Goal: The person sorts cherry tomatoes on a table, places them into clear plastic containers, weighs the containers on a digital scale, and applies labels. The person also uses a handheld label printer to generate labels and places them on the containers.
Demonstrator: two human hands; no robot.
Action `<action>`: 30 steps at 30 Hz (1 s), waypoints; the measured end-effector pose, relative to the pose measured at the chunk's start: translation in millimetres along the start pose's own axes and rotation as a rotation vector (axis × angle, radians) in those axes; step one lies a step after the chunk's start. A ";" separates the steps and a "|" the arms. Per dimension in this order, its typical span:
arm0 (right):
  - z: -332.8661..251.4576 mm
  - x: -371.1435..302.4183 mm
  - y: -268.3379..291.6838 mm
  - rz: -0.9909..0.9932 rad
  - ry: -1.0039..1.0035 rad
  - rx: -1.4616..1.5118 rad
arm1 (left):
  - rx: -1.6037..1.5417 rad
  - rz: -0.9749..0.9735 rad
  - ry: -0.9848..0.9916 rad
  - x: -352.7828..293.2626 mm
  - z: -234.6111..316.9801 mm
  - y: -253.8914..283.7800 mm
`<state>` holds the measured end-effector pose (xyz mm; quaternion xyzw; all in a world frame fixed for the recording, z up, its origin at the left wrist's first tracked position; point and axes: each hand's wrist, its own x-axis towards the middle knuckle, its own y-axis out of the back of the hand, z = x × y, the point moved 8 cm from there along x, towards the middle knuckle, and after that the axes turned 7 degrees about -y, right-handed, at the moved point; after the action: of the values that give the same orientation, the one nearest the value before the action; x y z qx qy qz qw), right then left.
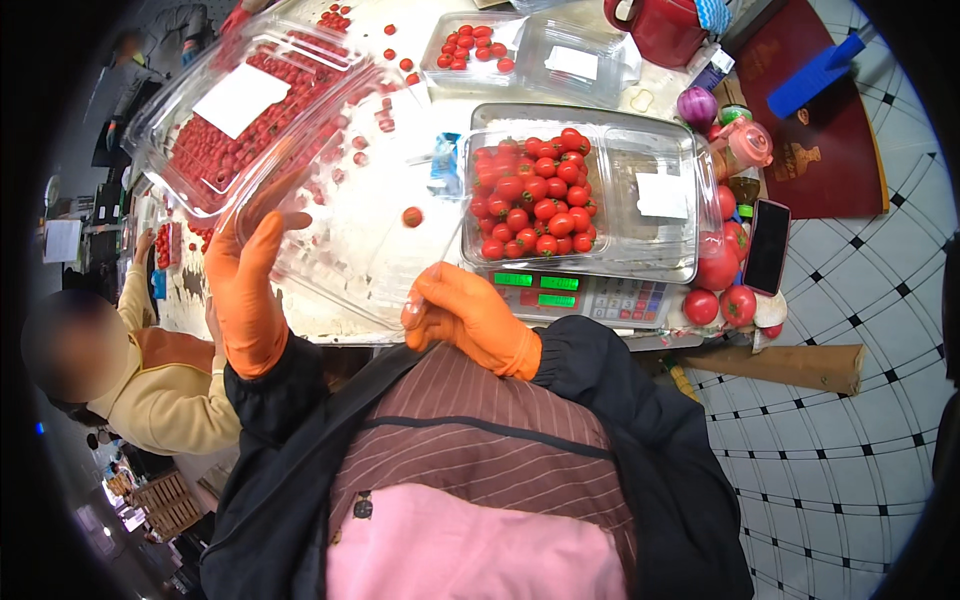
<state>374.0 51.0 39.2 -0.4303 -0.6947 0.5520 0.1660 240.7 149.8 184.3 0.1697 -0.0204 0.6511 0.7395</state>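
Note:
Both my hands wear orange gloves. Between them is an empty-looking clear plastic container (345,290), tilted over the table and partly blurred. My left hand (250,285) grips its left side, thumb toward me and fingers showing behind the plastic. With the fingertips of my right hand (470,318) I pinch its near right corner. Just right of it, an opened clear tray of cherry tomatoes (535,195) rests on a digital scale (600,300) with green displays. Its other half, holding a white label (662,195), lies folded out. A single cherry tomato (412,216) shows near the container.
A large clear box of cherry tomatoes (205,150) stands at left, with loose ones behind it. Another opened pack (470,48) lies at the back. A red mug (655,30), a phone (767,247) and large tomatoes (717,268) crowd the right. A co-worker (165,385) is at left.

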 end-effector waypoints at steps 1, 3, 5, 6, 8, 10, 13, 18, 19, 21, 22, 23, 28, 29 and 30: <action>-4.5 -4.1 2.1 0.000 0.054 -0.004 | -0.062 -0.051 -0.094 2.7 17.5 -15.9; -2.0 -6.0 -0.5 -0.011 0.060 0.020 | -0.095 -0.137 -0.256 -6.1 42.1 -20.4; 6.2 -2.1 5.2 0.004 0.013 0.047 | 0.058 -0.203 -0.115 -7.9 31.1 -23.4; 10.4 2.7 9.6 0.010 -0.004 0.045 | 0.083 -0.209 -0.125 -1.5 29.7 -29.8; 13.0 9.5 13.7 -0.017 0.003 0.038 | 0.021 -0.169 -0.126 -0.3 25.5 -26.2; 14.5 11.3 14.1 -0.020 0.001 0.035 | -0.024 -0.157 -0.122 -0.5 18.1 -20.8; 17.8 8.3 10.6 0.006 -0.019 0.018 | -0.025 -0.142 -0.055 -2.0 6.4 -12.3; 17.5 1.5 -0.4 0.029 -0.046 -0.175 | -0.182 -0.037 -0.005 12.1 -30.4 15.5; 18.2 0.3 -2.2 0.031 -0.044 -0.224 | -0.219 -0.024 0.026 17.9 -48.7 27.2; 21.8 -1.9 -3.6 0.036 -0.058 -0.294 | -0.291 0.133 0.089 20.6 -90.2 76.6; 17.8 -4.2 4.2 0.078 -0.012 -0.343 | -0.370 0.198 0.108 28.9 -133.0 95.7; 14.1 -6.9 6.0 0.092 0.013 -0.380 | -0.418 0.284 0.129 29.4 -160.5 118.9; -48.0 -60.2 25.4 0.403 0.459 -0.560 | -0.491 0.368 0.199 23.5 -230.3 152.5; -67.1 -80.1 28.9 0.503 0.574 -0.632 | -0.479 0.374 0.202 24.4 -239.0 155.7; -78.9 -99.4 43.1 0.611 0.665 -0.639 | -0.530 0.360 0.240 25.1 -243.2 152.1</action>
<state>504.6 23.5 50.7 -0.7925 -0.5813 0.1709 0.0699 50.6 255.7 -4.2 -0.1123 -0.1313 0.7587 0.6281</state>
